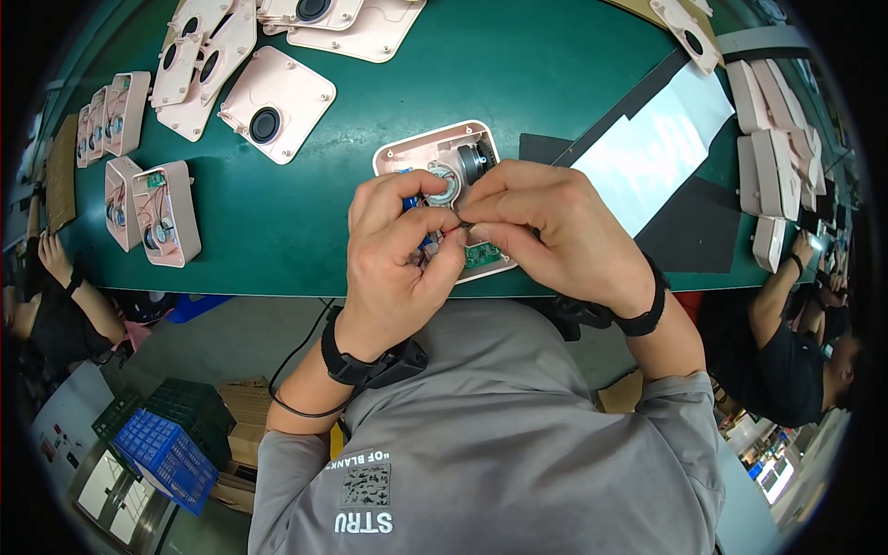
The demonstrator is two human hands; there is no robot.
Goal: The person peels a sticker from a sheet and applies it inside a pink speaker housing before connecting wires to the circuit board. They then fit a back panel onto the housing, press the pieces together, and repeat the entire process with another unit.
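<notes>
A green surface (305, 199) fills the upper half of the view, ending just in front of the person's grey shirt (527, 444). Across its right side lies a long white sheet (647, 148), overlapping black sheets (698, 227) that reach close to the open pink housing (407, 153). Stacked pink housings (772, 171) stand at the far right edge, beside a co-worker (786, 361) in black. At the upper left, flat pink panels (301, 88) overlap in a loose pile; below them, wired pink housings (182, 213) stand on the left. A blue crate (171, 458) sits low at the left, beneath surface level. The open housing itself lies near the front edge, its middle blocked from sight by the left hand (393, 245) and right hand (573, 231). Each grip is pressed together at thumb and forefinger, pinching thin wiring (460, 220); which strand each has is hidden. Around the fingertips show a dark round part (474, 162), a silvery disc (449, 188) and a partly covered green circuit board (483, 254).
</notes>
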